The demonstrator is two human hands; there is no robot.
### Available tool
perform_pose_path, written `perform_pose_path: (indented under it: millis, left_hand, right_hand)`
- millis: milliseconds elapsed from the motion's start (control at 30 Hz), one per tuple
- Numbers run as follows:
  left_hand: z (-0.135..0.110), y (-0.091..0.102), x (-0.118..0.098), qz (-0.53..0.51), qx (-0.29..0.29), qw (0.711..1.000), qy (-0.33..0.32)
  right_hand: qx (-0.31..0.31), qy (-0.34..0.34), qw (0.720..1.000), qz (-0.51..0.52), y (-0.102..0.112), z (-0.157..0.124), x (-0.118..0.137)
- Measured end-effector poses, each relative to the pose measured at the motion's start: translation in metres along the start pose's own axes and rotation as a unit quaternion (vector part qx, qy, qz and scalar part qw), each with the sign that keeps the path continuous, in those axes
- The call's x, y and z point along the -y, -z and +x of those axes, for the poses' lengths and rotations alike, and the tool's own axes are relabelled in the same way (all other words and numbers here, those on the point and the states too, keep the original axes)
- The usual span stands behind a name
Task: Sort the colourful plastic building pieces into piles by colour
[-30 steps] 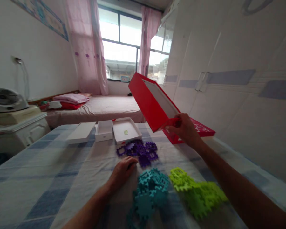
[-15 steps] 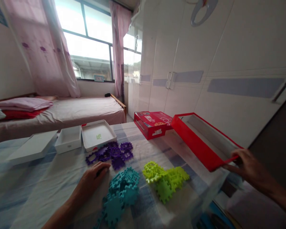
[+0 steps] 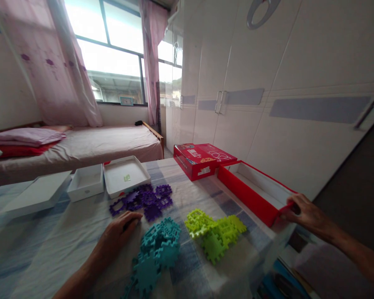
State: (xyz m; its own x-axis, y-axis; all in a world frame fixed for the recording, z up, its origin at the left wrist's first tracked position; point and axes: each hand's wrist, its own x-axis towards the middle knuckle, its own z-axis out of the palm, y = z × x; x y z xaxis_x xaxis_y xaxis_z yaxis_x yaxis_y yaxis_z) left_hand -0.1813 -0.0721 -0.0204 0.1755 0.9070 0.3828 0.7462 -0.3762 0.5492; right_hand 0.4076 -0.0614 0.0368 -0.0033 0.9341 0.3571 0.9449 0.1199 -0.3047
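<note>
My right hand (image 3: pixel 302 211) grips the near corner of an empty red box tray (image 3: pixel 247 195), which lies along the table's right edge. My left hand (image 3: pixel 118 232) rests palm down on the checked tablecloth (image 3: pixel 65 245), fingers loosely curled, holding nothing. It lies between a pile of purple puzzle pieces (image 3: pixel 146 199) and a heap of teal pieces (image 3: pixel 157 249). A heap of lime green pieces (image 3: pixel 215 232) sits to the right of the teal ones.
A closed red box (image 3: pixel 202 160) stands behind the red tray. White trays (image 3: pixel 126 176) (image 3: pixel 85 185) and a white lid (image 3: pixel 37 195) line the table's far side. Beyond are a bed (image 3: pixel 81 145), a window with pink curtains, and white wardrobe doors (image 3: pixel 268 91) on the right.
My right hand has brought the red tray down from the air to the table's right edge. The view swung right. My left hand stayed in place.
</note>
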Motion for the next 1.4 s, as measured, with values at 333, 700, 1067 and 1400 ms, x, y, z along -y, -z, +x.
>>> perform_pose_path:
  millis: [333,700,1067,1400]
  left_hand:
    - [-0.002,0.002,-0.006,0.005,-0.009,1.0,-0.002]
    - [-0.002,0.003,-0.01,0.002,0.001,1.0,-0.002]
    - [-0.002,0.003,-0.012,-0.006,-0.001,1.0,-0.007]
    - [-0.002,0.003,-0.013,-0.01,0.009,1.0,0.008]
  right_hand:
    - [-0.115,0.07,0.979,-0.155,0.005,-0.023,0.037]
    - [0.136,0.169,0.976,0.009,-0.081,-0.053,0.174]
    - [0.145,0.221,0.963,0.047,-0.095,-0.03,0.198]
    - [0.069,0.231,0.969,0.05,-0.105,-0.017,0.202]
